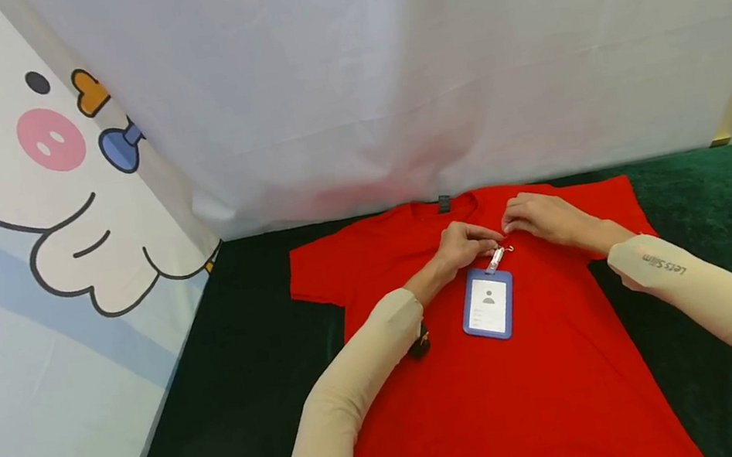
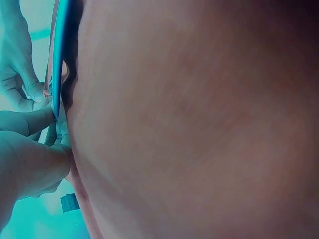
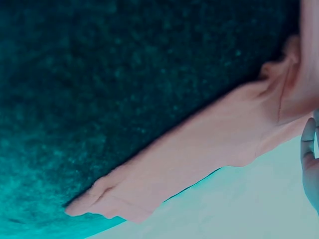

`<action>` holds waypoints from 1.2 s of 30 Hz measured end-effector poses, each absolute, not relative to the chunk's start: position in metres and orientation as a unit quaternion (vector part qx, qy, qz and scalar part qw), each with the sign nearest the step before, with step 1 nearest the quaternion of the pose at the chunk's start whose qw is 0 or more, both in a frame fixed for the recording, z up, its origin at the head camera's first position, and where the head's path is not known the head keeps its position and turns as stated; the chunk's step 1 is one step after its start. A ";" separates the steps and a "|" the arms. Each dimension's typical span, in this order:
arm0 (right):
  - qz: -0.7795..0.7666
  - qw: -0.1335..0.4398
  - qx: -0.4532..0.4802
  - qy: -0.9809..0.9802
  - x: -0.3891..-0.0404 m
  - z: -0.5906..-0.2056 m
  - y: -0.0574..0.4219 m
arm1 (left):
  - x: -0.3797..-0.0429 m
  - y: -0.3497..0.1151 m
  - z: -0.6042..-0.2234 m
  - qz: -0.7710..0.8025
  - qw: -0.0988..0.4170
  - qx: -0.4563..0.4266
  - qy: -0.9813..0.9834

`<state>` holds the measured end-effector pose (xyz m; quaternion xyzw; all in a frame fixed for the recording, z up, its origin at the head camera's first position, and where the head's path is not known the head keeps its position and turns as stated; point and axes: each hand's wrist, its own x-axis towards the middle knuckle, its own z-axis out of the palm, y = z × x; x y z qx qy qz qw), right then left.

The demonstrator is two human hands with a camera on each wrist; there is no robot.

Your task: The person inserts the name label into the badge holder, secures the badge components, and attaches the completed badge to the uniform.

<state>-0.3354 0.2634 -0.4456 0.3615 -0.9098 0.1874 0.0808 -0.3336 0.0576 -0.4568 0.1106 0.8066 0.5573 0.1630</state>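
A red T-shirt [image 1: 536, 392] lies spread out with its collar at the far side. On its chest is a blue-framed ID badge [image 1: 487, 303], its white strap and small metal clip [image 1: 498, 257] toward the collar. My left hand [image 1: 458, 247] pinches the top of the clip, fingertips partly hidden. Just right of it, my right hand [image 1: 536, 218] pinches a bit of shirt cloth. The left wrist view shows the left fingers [image 2: 35, 159] beside the badge's edge [image 2: 60, 55]. Only part of the right hand [image 3: 310, 164] appears in the right wrist view, near the shirt sleeve [image 3: 164, 159].
Dark green cloth [image 1: 222, 405] covers the table under the shirt. A small black item [image 1: 419, 342] lies on the shirt, partly behind the left forearm. Behind the table hangs a white curtain [image 1: 388, 85], with a cartoon-printed panel [image 1: 12, 309] at left.
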 end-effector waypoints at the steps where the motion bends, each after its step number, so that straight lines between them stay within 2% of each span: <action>1: 0.187 0.080 0.361 -0.910 -0.336 -0.446 0.264 | -0.334 0.058 -0.457 0.559 0.164 0.111 0.805; 36: 0.163 0.063 0.368 -0.913 -0.338 -0.443 0.259 | -0.334 0.058 -0.459 0.565 0.163 0.114 0.801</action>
